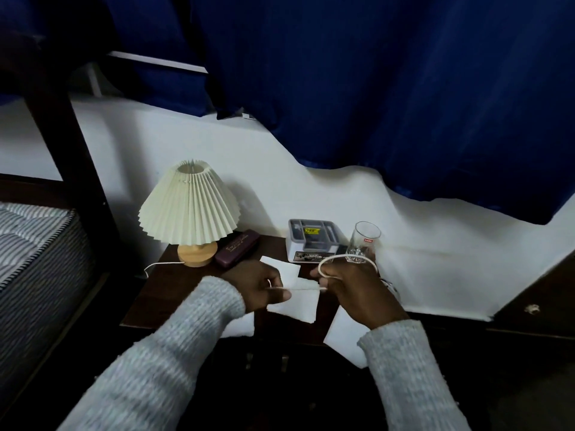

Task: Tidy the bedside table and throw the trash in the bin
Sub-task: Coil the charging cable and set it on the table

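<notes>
Dark tabletop (174, 293) against the white wall: lamp (189, 209) far left, organiser box (314, 241) and glass (364, 241) far right. You're coiling the white cord (334, 259). Left hand (258, 286) pinches its straight run; right hand (351, 284) grip closed on the loop, both hovering over paper scraps (298, 301). Next: finish the coil, then bin the scraps.

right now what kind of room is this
Most likely a bedroom, at the bedside. A striped mattress sits at the left, a pleated lamp stands on the dark bedside table, and a blue curtain hangs over the white wall behind.
</notes>
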